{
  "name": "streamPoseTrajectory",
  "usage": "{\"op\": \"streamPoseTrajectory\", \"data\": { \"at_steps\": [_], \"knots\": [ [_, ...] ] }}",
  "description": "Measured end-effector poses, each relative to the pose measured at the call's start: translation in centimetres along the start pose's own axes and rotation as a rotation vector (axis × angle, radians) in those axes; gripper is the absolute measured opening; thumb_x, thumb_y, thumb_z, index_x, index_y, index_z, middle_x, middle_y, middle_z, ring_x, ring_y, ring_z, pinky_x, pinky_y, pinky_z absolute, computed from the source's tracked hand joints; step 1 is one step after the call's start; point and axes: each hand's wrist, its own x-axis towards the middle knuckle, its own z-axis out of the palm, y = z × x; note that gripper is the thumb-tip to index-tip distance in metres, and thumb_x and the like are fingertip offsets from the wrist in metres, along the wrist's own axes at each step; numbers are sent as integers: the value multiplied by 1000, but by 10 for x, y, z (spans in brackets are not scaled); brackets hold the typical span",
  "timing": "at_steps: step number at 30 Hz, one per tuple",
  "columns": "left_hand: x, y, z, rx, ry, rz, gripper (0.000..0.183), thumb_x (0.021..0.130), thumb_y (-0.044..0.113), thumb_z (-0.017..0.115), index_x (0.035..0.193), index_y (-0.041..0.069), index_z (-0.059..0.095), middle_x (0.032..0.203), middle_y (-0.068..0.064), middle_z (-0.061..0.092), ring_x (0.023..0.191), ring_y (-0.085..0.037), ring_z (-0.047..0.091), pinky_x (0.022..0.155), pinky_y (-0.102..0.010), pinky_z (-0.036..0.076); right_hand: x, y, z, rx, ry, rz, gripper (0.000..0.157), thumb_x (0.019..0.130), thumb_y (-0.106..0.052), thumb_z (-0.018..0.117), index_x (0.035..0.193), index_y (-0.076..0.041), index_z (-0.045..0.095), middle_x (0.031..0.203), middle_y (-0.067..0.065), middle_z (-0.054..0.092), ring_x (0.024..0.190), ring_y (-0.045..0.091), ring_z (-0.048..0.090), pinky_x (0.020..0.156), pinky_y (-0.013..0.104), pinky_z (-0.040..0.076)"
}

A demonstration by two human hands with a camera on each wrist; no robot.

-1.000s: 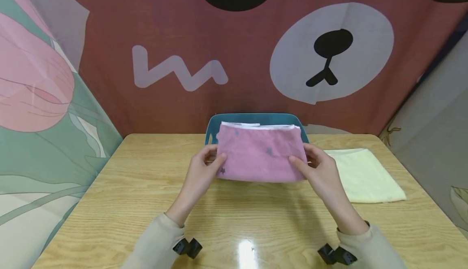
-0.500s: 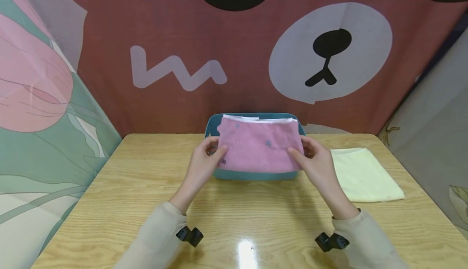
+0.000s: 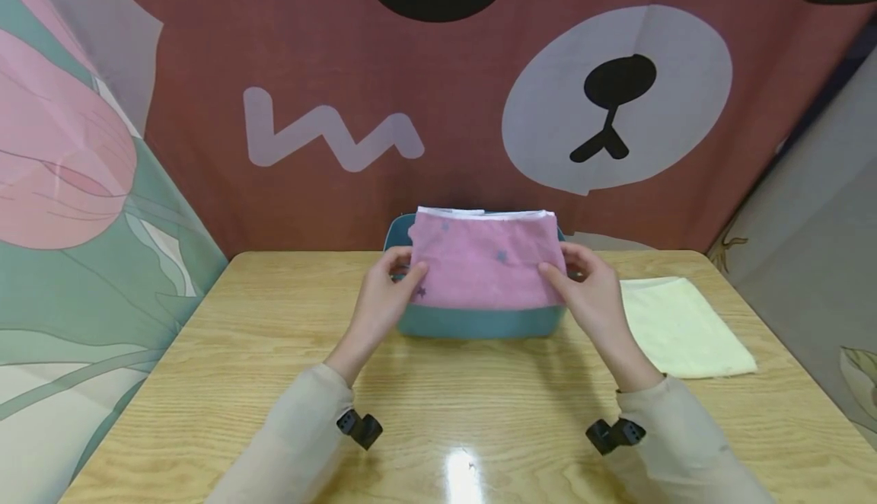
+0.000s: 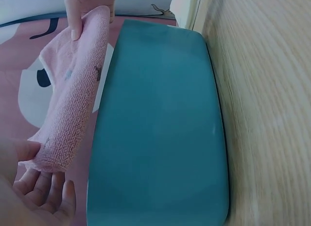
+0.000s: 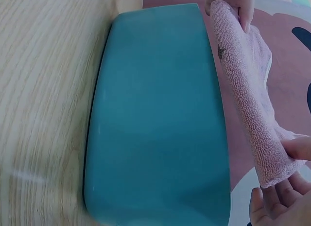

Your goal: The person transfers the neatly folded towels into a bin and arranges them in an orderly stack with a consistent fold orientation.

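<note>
A folded pink towel (image 3: 486, 260) with small grey stars and a white hem hangs between my two hands. My left hand (image 3: 384, 283) pinches its left end, thumb in front and fingers behind. The right hand (image 3: 589, 287) grips the other end in the same way. Behind and below the towel stands a teal basket (image 3: 479, 323) on the table. Both wrist views show the towel's thick folded lower edge just above the rim of the basket (image 4: 160, 124). In the head view the towel hides most of the basket's opening.
A pale yellow folded cloth (image 3: 685, 329) lies flat on the wooden table (image 3: 288, 314), to the right of the basket. Directly behind the table hangs a printed curtain (image 3: 329, 207) with a bear face. Another printed curtain (image 3: 62, 275) runs along the left side.
Both hands have moved the pink towel up and away from me, toward the basket. More of the basket's front wall shows below the towel now. The yellow cloth lies still.
</note>
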Motion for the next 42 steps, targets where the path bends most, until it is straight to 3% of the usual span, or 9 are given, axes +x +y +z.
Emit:
{"op": "streamPoseTrajectory", "data": {
  "at_steps": [12,17,22,28,42],
  "knots": [
    [10,-4,-1,7,34,39,29,90,24,62,114,8,60,103,-4,62,92,-17,54,75,-31,46,15,4,8,24,19,26,39,84,-25,70,116,-5,61,102,12,66,87,10,57,68,16,46],
    [13,-7,-1,25,45,24,28,89,23,63,113,8,61,101,-5,63,90,-17,55,75,-30,46,18,5,10,-2,1,30,36,84,-25,70,114,-7,62,99,10,66,84,13,57,63,18,47],
    [13,-13,1,47,49,13,29,87,18,66,112,5,62,100,-7,64,89,-18,57,73,-30,48,19,10,12,-15,-11,32,34,84,-22,70,112,-5,63,96,11,65,83,16,55,60,18,47],
    [12,-19,3,68,58,5,29,86,17,68,111,5,61,101,-7,63,89,-18,57,74,-30,48,20,18,15,-12,-24,20,32,83,-18,70,111,-2,63,95,14,65,84,15,56,68,18,44],
    [9,-19,7,61,75,6,33,85,15,68,115,6,59,107,-6,63,94,-18,58,78,-32,47,18,24,16,-46,-11,-21,31,84,-17,70,111,-3,63,96,12,65,85,16,57,68,18,43]
  ]
}}
